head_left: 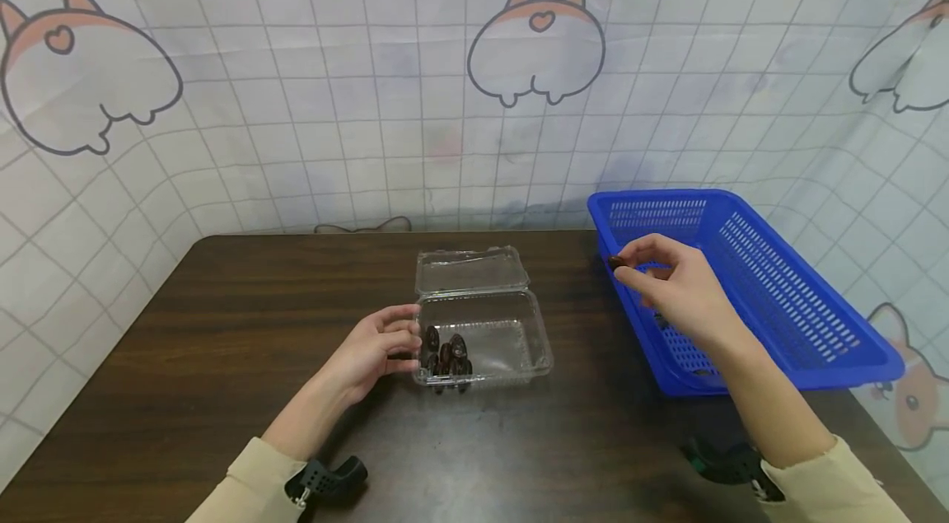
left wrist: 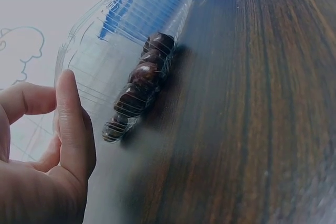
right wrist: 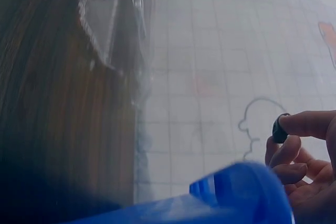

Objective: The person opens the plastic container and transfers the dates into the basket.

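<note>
A clear plastic clamshell box (head_left: 511, 342) stands on the table with its lid (head_left: 472, 269) folded back. Several glossy dark brown dates (head_left: 446, 358) lie in its left part; the left wrist view shows these dates (left wrist: 144, 74) through the box's wall. My left hand (head_left: 371, 350) holds the box's left edge, thumb nearer me and fingers along the rim. Over the left rim of the blue basket (head_left: 808, 309), my right hand (head_left: 678, 284) pinches one date (head_left: 615, 262) between thumb and fingertips. That date (right wrist: 280, 128) also shows in the right wrist view.
A few dark pieces (head_left: 662, 320) lie in the basket, partly hidden by my right hand and forearm. The basket stands at the right end of the brown wooden table (head_left: 245, 317). Behind the table hangs a white checked cloth (head_left: 371, 95) with cartoon prints.
</note>
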Demonstrator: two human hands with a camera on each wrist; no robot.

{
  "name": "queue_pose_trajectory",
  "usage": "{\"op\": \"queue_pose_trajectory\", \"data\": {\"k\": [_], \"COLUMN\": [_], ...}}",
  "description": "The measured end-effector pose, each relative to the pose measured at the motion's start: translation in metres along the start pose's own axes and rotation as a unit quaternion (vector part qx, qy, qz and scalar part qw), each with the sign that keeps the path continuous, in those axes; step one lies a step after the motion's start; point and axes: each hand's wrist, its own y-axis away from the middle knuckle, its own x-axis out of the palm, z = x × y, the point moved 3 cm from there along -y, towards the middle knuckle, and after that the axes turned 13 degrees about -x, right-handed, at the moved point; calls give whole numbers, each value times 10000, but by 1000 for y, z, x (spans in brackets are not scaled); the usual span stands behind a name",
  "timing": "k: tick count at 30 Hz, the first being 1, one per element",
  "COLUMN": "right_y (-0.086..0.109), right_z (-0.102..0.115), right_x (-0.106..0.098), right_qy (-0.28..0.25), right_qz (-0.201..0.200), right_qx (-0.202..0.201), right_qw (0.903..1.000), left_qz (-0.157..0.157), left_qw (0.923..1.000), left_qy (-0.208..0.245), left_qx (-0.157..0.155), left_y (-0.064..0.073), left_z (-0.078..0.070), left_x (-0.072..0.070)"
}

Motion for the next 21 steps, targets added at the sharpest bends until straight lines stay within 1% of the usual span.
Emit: {"op": "queue_pose_trajectory", "data": {"k": [5,9,16,21], "right_y": [7,11,18,21], "right_z": [-7,-14,-27,-31], "right_x": [-10,-18,-30,-37], "right_qy": [-5,43,227,259], "right_qz": [-111,-147,-193,-177], "right_qx": [63,163,241,274], "right_qw": [9999,9997,9993,9991], "left_qz": [67,66,80,78], "left_qw": [10000,10000,10000,10000], "left_qy": [-39,-26,-22,-11], "left_qx": [54,37,52,38], "left_y": [0,0,0,0], "left_z": [0,-1,-2,0], "left_x": [-1,-1,-1,0]}}
